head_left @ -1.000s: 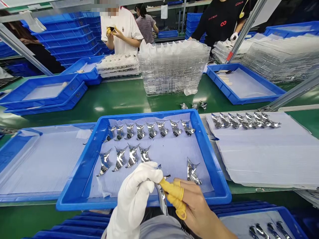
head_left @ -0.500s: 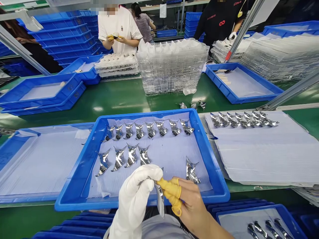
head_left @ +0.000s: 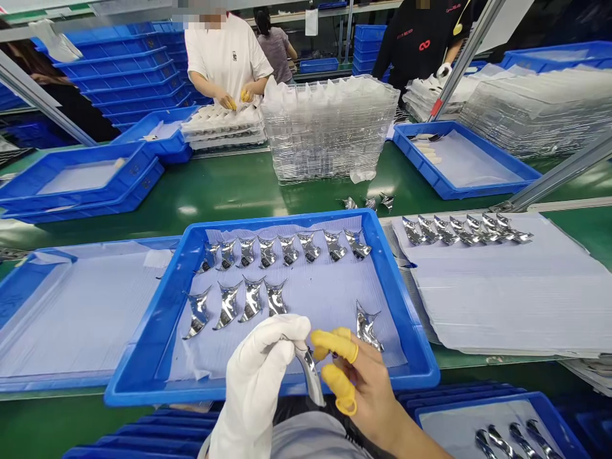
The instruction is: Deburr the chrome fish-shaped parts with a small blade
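A worker's left hand (head_left: 258,376), in a white cotton glove, pinches a curved chrome part (head_left: 310,377) at its upper end, the fingers closed on it and the polished piece pointing down over the near rim of a blue plastic tray (head_left: 282,220). The bare right hand (head_left: 363,386), two fingers capped in yellow finger cots (head_left: 335,344), stands open and holds nothing, its cots just beside the part, though whether they touch it is hard to tell. Inside the tray, on a pale lavender liner sheet (head_left: 325,306), eight matching chrome parts (head_left: 310,247) line the far side, with four more (head_left: 234,306) in a second row and one (head_left: 368,328) set apart near the right hand. To the right, more chrome parts (head_left: 466,229) overlap in a row on a white sheet (head_left: 502,299), and three (head_left: 368,203) lie on the green workbench (head_left: 191,191) beyond the tray. Past a tall stack of clear plastic trays (head_left: 329,127), a co-worker in a white T-shirt (head_left: 227,57) reaches yellow-capped fingers toward a stack of white trays (head_left: 222,124).
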`<control>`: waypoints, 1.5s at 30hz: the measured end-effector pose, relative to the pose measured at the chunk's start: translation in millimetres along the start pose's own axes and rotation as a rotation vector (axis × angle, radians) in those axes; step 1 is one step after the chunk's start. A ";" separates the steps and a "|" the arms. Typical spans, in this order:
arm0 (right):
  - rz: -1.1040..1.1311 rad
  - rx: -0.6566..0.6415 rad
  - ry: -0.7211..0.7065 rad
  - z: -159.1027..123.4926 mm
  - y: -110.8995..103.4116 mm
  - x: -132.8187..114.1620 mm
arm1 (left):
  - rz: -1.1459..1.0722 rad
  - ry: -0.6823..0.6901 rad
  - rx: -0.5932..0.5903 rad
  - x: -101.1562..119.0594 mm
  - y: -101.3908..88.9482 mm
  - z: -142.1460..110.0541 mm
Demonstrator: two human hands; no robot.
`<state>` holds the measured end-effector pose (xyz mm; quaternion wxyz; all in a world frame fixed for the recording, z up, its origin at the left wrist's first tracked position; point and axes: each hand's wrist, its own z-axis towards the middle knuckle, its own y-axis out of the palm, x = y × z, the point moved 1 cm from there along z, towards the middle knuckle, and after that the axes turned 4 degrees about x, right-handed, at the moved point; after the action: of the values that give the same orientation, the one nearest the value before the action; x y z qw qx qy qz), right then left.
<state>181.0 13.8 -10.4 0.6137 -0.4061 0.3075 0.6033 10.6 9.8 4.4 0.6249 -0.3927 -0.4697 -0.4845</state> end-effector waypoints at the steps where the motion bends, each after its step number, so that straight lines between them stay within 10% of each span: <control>1: -0.061 0.006 -0.068 -1.0 -0.6 0.4 | -0.024 -0.051 0.048 -0.4 0.4 0.0; 8: -0.280 0.002 -0.302 -4.8 1.1 3.8 | -0.122 -0.264 0.231 -1.0 4.1 0.7; 24: -0.310 0.018 -0.358 -11.0 -3.4 9.1 | 0.042 0.102 0.081 3.4 2.5 4.9; 36: 0.174 -0.072 0.111 0.8 3.8 25.2 | 0.176 0.389 0.061 19.2 6.5 -2.3; 45: 0.466 -0.149 0.476 3.1 3.0 6.2 | 0.023 -0.178 0.245 11.0 4.3 12.5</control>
<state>178.2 19.4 -14.6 0.3391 -0.4979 0.4818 0.6363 13.2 20.0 18.1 0.6295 -0.3601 -0.5744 -0.3795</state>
